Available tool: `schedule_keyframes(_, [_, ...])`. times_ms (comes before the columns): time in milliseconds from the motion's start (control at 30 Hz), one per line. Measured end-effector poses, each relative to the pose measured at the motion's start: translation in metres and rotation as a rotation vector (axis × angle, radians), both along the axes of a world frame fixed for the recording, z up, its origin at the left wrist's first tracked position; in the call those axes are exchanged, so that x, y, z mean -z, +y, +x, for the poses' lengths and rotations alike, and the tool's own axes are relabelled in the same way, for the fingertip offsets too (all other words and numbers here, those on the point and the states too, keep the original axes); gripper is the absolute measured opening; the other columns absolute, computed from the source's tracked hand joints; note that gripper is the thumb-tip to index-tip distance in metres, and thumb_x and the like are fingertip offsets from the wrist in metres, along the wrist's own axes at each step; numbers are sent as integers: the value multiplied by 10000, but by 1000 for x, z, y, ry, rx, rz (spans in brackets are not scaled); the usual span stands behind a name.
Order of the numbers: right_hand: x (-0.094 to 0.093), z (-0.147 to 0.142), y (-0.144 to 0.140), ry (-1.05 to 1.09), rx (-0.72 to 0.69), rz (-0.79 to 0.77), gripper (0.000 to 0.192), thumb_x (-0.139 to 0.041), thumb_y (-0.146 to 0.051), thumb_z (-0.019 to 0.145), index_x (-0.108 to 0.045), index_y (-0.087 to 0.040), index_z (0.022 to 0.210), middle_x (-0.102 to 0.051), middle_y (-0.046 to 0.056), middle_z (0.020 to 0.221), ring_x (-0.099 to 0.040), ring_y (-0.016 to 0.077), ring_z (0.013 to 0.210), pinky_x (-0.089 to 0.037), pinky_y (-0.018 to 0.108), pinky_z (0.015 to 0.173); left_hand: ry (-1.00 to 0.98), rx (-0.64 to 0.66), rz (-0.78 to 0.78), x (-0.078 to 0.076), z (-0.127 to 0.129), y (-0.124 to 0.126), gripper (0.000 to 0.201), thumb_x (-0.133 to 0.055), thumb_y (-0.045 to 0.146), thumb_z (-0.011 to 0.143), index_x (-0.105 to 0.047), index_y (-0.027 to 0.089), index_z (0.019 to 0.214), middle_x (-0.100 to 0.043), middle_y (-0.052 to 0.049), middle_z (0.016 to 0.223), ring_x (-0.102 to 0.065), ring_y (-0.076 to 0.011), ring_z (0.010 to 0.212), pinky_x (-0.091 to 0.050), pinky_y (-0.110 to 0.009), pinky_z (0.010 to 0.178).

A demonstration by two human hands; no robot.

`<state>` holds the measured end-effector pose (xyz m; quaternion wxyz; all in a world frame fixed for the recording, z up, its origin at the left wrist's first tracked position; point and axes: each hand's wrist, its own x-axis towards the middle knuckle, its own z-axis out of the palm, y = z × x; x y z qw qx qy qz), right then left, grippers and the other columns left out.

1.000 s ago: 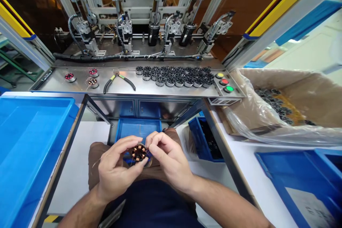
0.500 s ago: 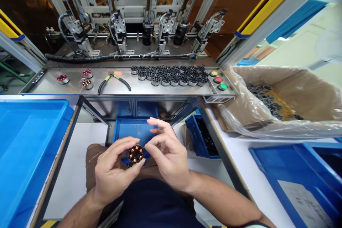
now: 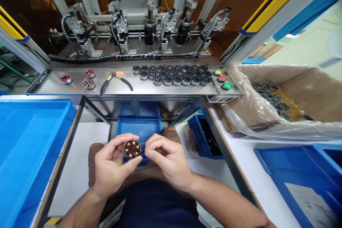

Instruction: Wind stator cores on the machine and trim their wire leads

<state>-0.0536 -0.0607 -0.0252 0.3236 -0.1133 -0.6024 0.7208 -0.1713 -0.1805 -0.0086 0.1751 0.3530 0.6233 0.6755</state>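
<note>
We have lifted the coil (image 3: 132, 148); left hand (image 3: 110, 169) pinches it, right hand (image 3: 167, 160) now pinches its wire.

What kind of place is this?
Probably a small-motor factory workstation. The left hand holds a copper-wound stator; bare stators line a steel shelf before a winding machine.

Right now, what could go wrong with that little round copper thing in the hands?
1. The wound stator is pinched only by the left hand's fingertips above the lap; it might slip into the small blue tray below or past it.
2. The right hand pinches a thin wire coming off the stator; a hard tug could snap it or loosen a coil.
</note>
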Motion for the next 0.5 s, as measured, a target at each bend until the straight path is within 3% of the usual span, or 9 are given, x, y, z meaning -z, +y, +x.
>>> schedule_keyframes(133, [-5,1,-1,-17,91,44,134,-721,-202,865,-683,-197,736,-641,-4,719,-585,121,688,-477,255,669,27,18,10,0,0,-2,446,-836,45,657,-739,244,1044,-792,-10,1031,-747,-143,980,-588,-168,882])
schedule_keyframes(300, [-8,0,-1,-64,-20,-27,103,-736,-259,851,-695,-186,791,-654,8,737,-599,128,683,-493,255,638,101,38,24,1,-1,-5,445,-819,39,673,-728,235,1062,-781,-29,1038,-738,-161,995,-599,-224,905])
schedule_keyframes(500, [-15,4,3,-4,118,189,134,-676,-170,884,-677,-182,750,-669,15,692,-616,135,652,-511,273,632,229,15,6,0,-2,-5,474,-803,23,668,-716,218,1091,-776,-61,1033,-731,-195,993,-611,-290,906])
